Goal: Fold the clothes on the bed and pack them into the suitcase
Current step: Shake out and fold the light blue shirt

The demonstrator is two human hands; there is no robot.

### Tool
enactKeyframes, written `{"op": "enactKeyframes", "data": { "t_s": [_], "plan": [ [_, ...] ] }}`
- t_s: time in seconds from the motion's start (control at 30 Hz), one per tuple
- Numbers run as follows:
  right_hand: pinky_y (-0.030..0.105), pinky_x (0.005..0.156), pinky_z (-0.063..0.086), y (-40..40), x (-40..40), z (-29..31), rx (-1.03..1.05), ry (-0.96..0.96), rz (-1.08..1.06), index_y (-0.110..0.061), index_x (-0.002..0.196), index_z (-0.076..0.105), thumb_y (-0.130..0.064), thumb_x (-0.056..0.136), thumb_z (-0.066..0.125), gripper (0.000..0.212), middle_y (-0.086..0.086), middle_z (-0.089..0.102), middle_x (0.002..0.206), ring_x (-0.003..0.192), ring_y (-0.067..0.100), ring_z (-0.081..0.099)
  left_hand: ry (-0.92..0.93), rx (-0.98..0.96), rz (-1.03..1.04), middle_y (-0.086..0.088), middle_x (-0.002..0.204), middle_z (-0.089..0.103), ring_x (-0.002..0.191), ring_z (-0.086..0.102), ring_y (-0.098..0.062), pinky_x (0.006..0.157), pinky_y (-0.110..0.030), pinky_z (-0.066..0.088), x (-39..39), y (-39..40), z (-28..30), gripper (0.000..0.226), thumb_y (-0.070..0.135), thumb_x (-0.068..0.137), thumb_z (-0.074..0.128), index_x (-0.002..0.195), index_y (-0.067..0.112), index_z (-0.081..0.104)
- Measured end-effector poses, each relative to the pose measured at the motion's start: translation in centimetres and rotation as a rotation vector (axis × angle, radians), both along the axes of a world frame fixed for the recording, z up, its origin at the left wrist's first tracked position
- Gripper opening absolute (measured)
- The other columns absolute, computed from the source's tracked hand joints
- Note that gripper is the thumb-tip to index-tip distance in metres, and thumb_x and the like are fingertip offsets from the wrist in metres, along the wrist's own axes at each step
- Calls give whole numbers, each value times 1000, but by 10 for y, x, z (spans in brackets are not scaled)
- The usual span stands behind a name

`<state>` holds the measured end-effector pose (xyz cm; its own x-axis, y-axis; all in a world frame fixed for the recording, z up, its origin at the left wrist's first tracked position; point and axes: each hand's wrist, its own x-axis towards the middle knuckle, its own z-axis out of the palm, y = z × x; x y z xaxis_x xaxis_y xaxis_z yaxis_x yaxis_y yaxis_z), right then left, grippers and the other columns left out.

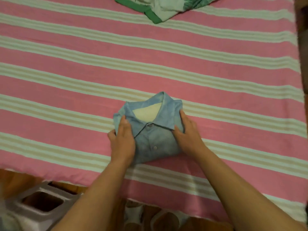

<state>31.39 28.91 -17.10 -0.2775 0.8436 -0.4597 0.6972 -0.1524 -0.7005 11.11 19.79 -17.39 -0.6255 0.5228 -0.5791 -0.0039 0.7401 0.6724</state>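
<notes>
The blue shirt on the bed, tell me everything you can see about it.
The blue shirt is a light, washed, denim-looking button-up, folded into a compact bundle with its collar facing up, a pale inner lining showing at the neck and two buttons visible on the placket. It lies on the pink and white striped bedsheet near the bed's front edge. The left hand and right hand press against its two sides.

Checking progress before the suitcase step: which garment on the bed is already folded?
The blue collared shirt, a compact bundle between both hands. The green-trimmed garment at the far edge lies loose.

Folded shirt [150, 129] on the bed's [66, 90] near edge — one hand [122, 140] [187, 134] on each side.
</notes>
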Motion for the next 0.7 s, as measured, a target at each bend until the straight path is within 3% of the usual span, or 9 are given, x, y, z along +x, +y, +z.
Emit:
{"op": "enactKeyframes", "data": {
  "t_s": [0.03,0.1,0.17,0.23,0.37,0.47,0.57,0.63,0.7],
  "plan": [
    [42,119,29,5,0,-1,-32,59,-22,-35,160,16,-48,96,55,75,2,33,156,143,22,33,-105,21,65,-1,138,50,121,55,-23,106,-44,44,-10,2,3,68,78,89,36,134,30,53],
    [44,120,29,12,2,3,-67,139,-50,-35,160,18,-46,95,52,75,0,32,161,147,21,31,-140,85,-109,4,138,54,122,56,-21,107,-46,46,-26,1,10,50,63,97,41,139,38,52],
    [27,118,24,4,3,17,-99,202,-66,-30,160,21,-29,103,49,64,-5,29,162,148,15,30,-97,132,-281,6,139,51,123,54,-17,106,-40,45,-30,-7,17,46,37,105,48,150,35,40],
    [19,111,23,-28,7,32,-130,241,-132,-29,159,26,-18,106,45,57,-8,30,160,146,11,30,-112,134,-339,3,138,54,121,57,-16,100,-36,47,-27,-23,30,47,28,103,55,148,29,40],
    [28,119,22,-126,35,73,-276,341,-389,-36,158,27,-47,107,38,54,-21,26,153,144,3,24,48,115,-635,14,145,41,129,39,-3,102,-25,33,1,-75,79,55,30,101,59,152,25,38],
    [14,105,32,-193,72,114,-261,412,-610,-43,154,27,-54,93,54,67,-24,31,149,139,0,31,73,194,-797,22,146,37,127,36,8,98,-12,31,40,-104,118,59,33,100,58,154,28,35],
    [6,100,37,-244,120,146,-138,410,-742,-46,152,25,-38,91,68,75,-20,32,156,141,1,35,30,286,-949,36,148,29,128,29,26,96,6,23,91,-113,145,59,32,100,58,154,36,32],
    [-2,96,33,-272,156,159,-46,357,-830,-34,157,24,-23,96,68,76,-18,30,157,143,0,31,-22,349,-1051,37,147,30,125,25,34,96,8,22,131,-117,154,58,29,100,58,151,40,32],
    [-4,93,32,-302,197,163,19,358,-934,-37,156,25,-18,96,67,76,-22,32,155,138,-11,34,-75,352,-1141,31,148,35,124,29,33,97,6,24,179,-124,157,54,30,100,56,149,41,37]
  ]
}}
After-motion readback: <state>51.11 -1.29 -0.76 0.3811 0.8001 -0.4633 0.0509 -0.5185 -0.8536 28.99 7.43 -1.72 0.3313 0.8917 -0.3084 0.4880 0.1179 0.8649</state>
